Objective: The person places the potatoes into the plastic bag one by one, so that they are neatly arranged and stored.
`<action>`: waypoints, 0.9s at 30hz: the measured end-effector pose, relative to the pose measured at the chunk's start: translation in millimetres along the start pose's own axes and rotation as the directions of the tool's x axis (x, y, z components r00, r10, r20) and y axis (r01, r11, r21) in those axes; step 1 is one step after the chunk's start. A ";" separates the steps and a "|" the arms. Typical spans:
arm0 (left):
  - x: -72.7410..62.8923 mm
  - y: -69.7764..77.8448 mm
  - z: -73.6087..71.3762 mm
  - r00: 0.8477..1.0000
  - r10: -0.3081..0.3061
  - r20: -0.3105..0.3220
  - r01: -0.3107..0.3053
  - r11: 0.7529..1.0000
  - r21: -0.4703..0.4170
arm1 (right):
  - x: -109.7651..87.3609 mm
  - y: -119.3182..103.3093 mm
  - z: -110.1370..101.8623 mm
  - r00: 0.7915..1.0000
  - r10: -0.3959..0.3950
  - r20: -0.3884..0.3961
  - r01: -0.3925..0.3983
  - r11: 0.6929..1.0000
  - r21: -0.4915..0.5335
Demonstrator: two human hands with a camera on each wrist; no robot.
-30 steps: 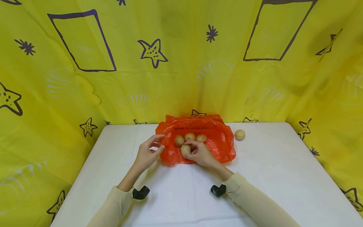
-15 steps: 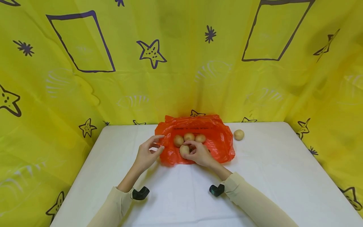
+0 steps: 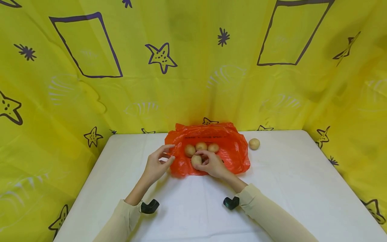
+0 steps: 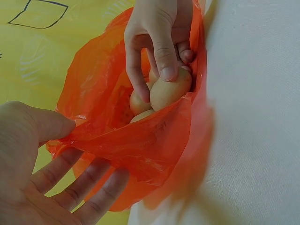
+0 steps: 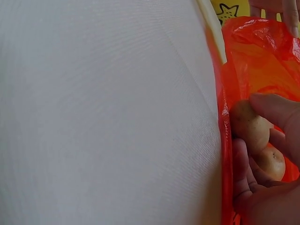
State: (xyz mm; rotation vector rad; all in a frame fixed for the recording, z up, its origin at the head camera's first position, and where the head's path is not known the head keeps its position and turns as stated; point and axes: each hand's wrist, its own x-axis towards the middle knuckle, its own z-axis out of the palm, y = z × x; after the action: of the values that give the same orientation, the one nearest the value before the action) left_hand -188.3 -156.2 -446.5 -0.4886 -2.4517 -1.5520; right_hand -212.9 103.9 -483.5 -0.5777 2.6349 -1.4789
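Observation:
An orange-red plastic bag (image 3: 231, 153) lies with its mouth toward me at the back of the white table. Inside, a potato (image 3: 189, 150) and two more lie in a row. In front of them my right hand (image 3: 213, 164) pinches another potato (image 3: 196, 161) between thumb and fingers, just inside the bag's front rim. My left hand (image 3: 155, 166) is at the bag's left edge. In the left wrist view its thumb (image 4: 56, 125) lies over the rim and the fingers sit behind the thin film, holding the edge up.
One loose potato (image 3: 254, 144) lies on the table (image 3: 287, 188) just right of the bag. A yellow curtain (image 3: 181, 84) with drawn stars hangs behind and at both sides. Dark wrist cameras sit by both sleeve cuffs.
The whole head view shifts very slightly left. Both hands, the bag and the gripped potato keep nearly the same places relative to each other.

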 end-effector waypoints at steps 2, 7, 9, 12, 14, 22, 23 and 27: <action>0.3 0.3 -0.3 1.000 0.010 0.002 -0.010 1.000 0.001 | -0.2 -0.1 -0.8 1.000 0.005 0.009 -0.005 1.000 0.003; 0.7 1.0 -0.8 1.000 0.020 0.004 -0.020 1.000 0.008 | -1.8 -1.3 -3.5 1.000 -0.003 0.026 0.003 1.000 0.012; 0.8 0.6 -0.8 1.000 0.020 0.005 -0.020 1.000 0.009 | -2.4 -2.1 -4.8 0.999 -0.014 0.031 0.013 1.000 0.019; 0.9 -0.3 -0.8 1.000 0.018 0.005 -0.018 1.000 0.002 | -2.9 -2.7 -6.7 0.999 -0.034 0.042 0.033 0.999 0.031; 0.9 -0.3 -0.8 1.000 0.013 0.003 -0.013 1.000 -0.002 | -2.9 -2.8 -7.8 0.998 -0.049 0.049 0.047 0.998 0.034; 0.2 4.8 0.3 1.000 -0.010 -0.016 0.010 1.000 0.015 | -4.7 -7.4 -15.4 0.992 -0.078 0.101 0.079 0.997 -0.005; -0.2 7.9 0.1 1.000 -0.009 -0.016 0.010 1.000 0.016 | -4.9 -8.2 -17.5 0.990 -0.086 0.114 0.088 0.996 -0.012; -3.0 27.9 -3.5 1.000 -0.003 -0.007 0.003 1.000 0.017 | -5.4 -11.2 -27.4 0.975 -0.140 0.174 0.146 0.989 -0.021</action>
State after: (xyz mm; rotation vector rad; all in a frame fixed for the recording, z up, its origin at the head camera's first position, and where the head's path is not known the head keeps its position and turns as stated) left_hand -174.9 -148.8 -422.7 -0.4761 -2.4597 -1.5298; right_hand -211.1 122.8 -460.2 -0.8736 2.5361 -1.3525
